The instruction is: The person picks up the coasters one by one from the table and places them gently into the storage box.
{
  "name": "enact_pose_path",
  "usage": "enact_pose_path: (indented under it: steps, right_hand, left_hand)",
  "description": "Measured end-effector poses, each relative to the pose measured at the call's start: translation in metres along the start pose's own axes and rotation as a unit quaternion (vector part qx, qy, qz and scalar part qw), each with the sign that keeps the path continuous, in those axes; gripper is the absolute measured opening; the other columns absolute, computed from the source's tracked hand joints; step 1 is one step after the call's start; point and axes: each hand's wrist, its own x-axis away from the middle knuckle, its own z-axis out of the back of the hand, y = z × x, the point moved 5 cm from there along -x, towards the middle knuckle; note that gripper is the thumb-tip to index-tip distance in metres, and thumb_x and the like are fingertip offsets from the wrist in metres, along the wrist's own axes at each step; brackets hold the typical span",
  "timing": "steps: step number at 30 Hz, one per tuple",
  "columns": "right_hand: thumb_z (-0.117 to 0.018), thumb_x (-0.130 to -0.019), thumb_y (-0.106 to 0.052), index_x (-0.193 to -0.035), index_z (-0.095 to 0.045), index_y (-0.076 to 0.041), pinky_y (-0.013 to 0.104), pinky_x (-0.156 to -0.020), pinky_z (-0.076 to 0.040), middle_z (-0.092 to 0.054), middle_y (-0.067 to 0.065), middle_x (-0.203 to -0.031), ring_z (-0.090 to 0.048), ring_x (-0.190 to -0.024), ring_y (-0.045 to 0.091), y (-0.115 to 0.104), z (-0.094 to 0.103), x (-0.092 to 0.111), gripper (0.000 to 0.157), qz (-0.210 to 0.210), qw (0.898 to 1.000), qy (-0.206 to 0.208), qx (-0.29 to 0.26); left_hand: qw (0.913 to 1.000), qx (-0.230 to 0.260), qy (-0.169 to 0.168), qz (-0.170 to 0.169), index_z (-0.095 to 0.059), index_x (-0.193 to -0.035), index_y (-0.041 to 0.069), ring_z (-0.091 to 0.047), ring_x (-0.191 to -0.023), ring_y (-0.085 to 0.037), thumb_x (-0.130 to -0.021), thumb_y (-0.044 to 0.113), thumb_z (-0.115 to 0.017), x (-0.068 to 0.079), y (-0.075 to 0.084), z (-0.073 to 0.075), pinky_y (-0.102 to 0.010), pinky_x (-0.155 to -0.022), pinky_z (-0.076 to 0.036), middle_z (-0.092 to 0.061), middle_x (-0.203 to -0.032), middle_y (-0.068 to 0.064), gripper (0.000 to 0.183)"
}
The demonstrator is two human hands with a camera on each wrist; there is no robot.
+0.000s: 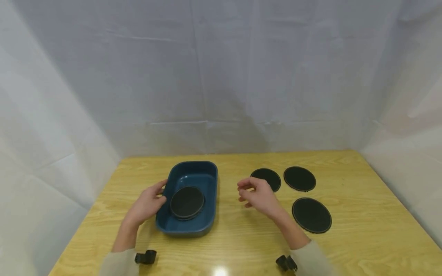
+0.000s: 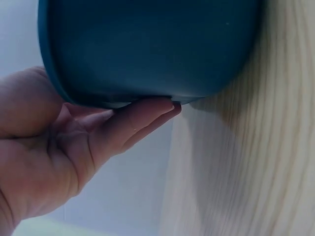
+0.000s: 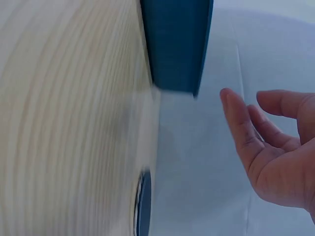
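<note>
A deep blue rectangular dish with rounded corners stands on the table, left of the middle. Inside it lies a round black disc, apparently stacked on at least one more. My left hand touches the dish's left side. In the left wrist view its fingers lie fairly straight along the dish's outer wall, with the thumb by the rim. To the right of the dish, my right hand hovers over the table with loosely bent fingers and nothing in them. It partly hides another black disc.
Two more black discs lie flat to the right, a far disc and a nearer disc. The wooden table meets pale sheeting at the back and sides. Black wrist mounts show at both sleeves.
</note>
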Motion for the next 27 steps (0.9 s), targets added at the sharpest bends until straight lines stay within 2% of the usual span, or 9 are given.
enact_pose_path:
  steps: [8,13,17,22,27]
  right_hand:
    - [-0.062,-0.096,-0.009,-0.121,-0.063,0.004,0.035,-0.067,-0.057,-0.064,0.017,-0.109,-0.066,-0.087,0.034,0.016,0.060,0.020,0.028,-0.019,0.996,0.003,0.089]
    - [-0.062,-0.097,-0.011,-0.126,-0.060,0.006,0.039,-0.071,-0.057,-0.060,0.025,-0.121,-0.065,-0.092,0.034,0.027,0.087,0.028,0.034,-0.032,0.993,0.010,0.113]
    - [-0.063,-0.096,-0.010,-0.128,-0.058,0.008,0.037,-0.069,-0.056,-0.059,0.029,-0.123,-0.065,-0.095,0.033,0.031,0.102,0.034,0.037,-0.030,0.989,0.011,0.144]
    - [-0.067,-0.092,-0.012,-0.127,-0.057,0.009,0.044,-0.076,-0.055,-0.058,0.030,-0.122,-0.059,-0.108,0.042,0.037,0.120,0.042,0.042,-0.043,0.973,-0.010,0.226]
    - [-0.074,-0.086,-0.011,-0.128,-0.052,0.014,0.052,-0.081,-0.052,-0.054,0.038,-0.124,-0.055,-0.110,0.052,0.047,0.141,0.049,0.053,-0.090,0.942,-0.025,0.322]
  left_hand:
    - [0.9993,0.022,0.017,0.026,-0.033,-0.147,-0.014,-0.062,-0.113,-0.044,-0.091,-0.004,-0.049,-0.007,0.010,-0.016,-0.043,-0.082,-0.056,-0.056,-0.127,-0.039,0.060]
    - [0.9986,0.044,0.014,0.024,-0.032,-0.149,-0.012,-0.063,-0.111,-0.041,-0.091,-0.004,-0.048,-0.011,0.017,-0.025,-0.037,-0.077,-0.055,-0.056,-0.129,-0.038,0.060]
    - [0.9973,0.071,0.002,0.019,-0.032,-0.150,-0.009,-0.064,-0.109,-0.039,-0.093,-0.003,-0.048,-0.012,0.020,-0.028,-0.033,-0.072,-0.053,-0.054,-0.131,-0.037,0.060]
    - [0.9967,0.075,-0.017,0.027,-0.030,-0.153,-0.003,-0.062,-0.112,-0.040,-0.096,0.001,-0.048,-0.009,0.016,-0.029,-0.034,-0.071,-0.054,-0.051,-0.135,-0.036,0.059]
    - [0.9957,0.076,-0.034,0.041,-0.027,-0.155,0.001,-0.063,-0.109,-0.039,-0.098,0.004,-0.047,-0.007,0.015,-0.029,-0.037,-0.069,-0.057,-0.048,-0.137,-0.036,0.060]
